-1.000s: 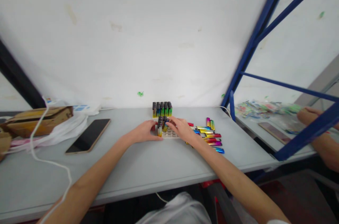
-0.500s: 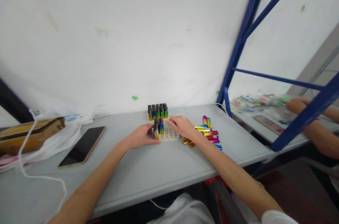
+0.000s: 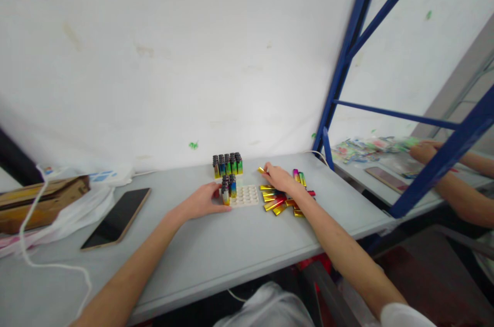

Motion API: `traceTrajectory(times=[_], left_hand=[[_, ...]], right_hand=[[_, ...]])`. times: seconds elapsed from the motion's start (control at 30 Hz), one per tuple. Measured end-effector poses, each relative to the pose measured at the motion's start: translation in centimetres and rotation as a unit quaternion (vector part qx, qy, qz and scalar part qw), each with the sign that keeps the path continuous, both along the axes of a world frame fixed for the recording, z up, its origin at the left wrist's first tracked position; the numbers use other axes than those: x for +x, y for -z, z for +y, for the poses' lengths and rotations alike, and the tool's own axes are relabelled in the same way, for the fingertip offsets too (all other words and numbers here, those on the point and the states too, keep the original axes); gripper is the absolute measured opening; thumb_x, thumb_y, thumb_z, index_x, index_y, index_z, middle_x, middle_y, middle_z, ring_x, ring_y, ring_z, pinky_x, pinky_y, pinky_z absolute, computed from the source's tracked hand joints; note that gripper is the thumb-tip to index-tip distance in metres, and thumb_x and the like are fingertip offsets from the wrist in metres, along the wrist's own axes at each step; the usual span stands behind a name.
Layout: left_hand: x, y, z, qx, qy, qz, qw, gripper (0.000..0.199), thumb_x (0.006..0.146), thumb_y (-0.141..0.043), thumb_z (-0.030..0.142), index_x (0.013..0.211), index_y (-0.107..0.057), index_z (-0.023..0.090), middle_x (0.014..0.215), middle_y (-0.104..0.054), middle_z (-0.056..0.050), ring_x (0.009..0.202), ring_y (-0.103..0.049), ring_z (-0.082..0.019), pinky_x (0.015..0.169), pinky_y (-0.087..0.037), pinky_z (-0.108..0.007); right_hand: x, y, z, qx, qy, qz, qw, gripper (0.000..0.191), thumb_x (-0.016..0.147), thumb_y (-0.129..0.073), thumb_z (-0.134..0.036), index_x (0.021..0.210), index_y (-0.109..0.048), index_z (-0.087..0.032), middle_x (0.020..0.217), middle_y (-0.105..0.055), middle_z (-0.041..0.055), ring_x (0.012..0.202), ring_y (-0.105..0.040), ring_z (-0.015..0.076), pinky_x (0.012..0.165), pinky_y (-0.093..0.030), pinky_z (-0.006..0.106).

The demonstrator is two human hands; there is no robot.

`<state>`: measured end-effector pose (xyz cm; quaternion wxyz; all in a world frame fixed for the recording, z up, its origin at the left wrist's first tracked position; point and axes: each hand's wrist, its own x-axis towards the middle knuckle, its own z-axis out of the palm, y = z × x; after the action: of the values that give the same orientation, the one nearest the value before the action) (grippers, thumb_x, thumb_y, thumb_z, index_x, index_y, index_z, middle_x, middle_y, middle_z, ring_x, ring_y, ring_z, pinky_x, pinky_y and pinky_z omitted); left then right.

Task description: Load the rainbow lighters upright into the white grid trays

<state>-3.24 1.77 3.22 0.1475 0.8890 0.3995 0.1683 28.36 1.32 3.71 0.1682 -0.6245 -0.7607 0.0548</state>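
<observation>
My left hand (image 3: 204, 200) grips the left end of a white tray with round holes (image 3: 247, 197), its thumb along the front edge. Several lighters with black tops (image 3: 226, 194) stand upright in the tray's left holes, beside my fingers. To the right, my right hand (image 3: 281, 178) pinches a gold lighter (image 3: 261, 170) above the table, apart from the tray. Below that hand lies a loose pile of shiny coloured lighters (image 3: 276, 204), partly hidden by my wrist. Behind the tray stands a block of upright lighters (image 3: 228, 164) in gold, blue and green.
A phone (image 3: 116, 219) lies on the grey table (image 3: 193, 252) at left, near a cardboard box (image 3: 46, 198), a plastic bag and a white cable (image 3: 57, 266). A blue metal frame (image 3: 339, 80) rises at right. Beyond it, another person's arms (image 3: 455, 183) rest over a table with plastic packets.
My right hand has moved right from over the tray to the pile and now holds a gold lighter. My left hand stays at the tray. The view has shifted slightly.
</observation>
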Motion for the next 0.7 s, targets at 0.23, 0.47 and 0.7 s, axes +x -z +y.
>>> traceTrajectory(times=[0.23, 0.47, 0.7], left_hand=[[0.0, 0.0, -0.1, -0.01, -0.003, 0.0, 1.0, 0.056, 0.07, -0.075, 0.07, 0.089, -0.063, 0.019, 0.085, -0.065, -0.004, 0.076, -0.06, -0.023, 0.069, -0.044, -0.032], [0.0, 0.0, -0.1, -0.013, -0.001, -0.005, 1.0, 0.056, 0.069, -0.075, 0.069, 0.09, -0.064, 0.018, 0.085, -0.065, -0.004, 0.076, -0.06, -0.023, 0.068, -0.044, -0.032], [0.0, 0.1, -0.1, -0.014, 0.003, -0.003, 1.0, 0.056, 0.07, -0.075, 0.069, 0.091, -0.064, 0.018, 0.085, -0.065, -0.004, 0.076, -0.06, -0.024, 0.068, -0.045, -0.033]], right_hand=[[-1.1, -0.1, 0.5, 0.114, -0.05, 0.253, 0.96, 0.03, 0.095, -0.061, -0.043, 0.107, -0.069, -0.018, 0.076, -0.069, 0.0014, 0.067, -0.057, 0.0162, 0.072, -0.042, 0.027], [-3.7, -0.5, -0.7, -0.039, -0.164, 0.385, 0.907, 0.053, 0.09, -0.055, -0.067, 0.073, -0.06, -0.017, 0.063, -0.049, -0.0036, 0.061, -0.043, 0.0129, 0.06, -0.034, 0.026], [-5.6, 0.1, -1.6, -0.093, -0.222, 0.449, 0.861, 0.052, 0.096, -0.044, -0.071, 0.08, -0.052, -0.022, 0.067, -0.05, -0.0032, 0.06, -0.048, 0.0139, 0.064, -0.043, 0.028]])
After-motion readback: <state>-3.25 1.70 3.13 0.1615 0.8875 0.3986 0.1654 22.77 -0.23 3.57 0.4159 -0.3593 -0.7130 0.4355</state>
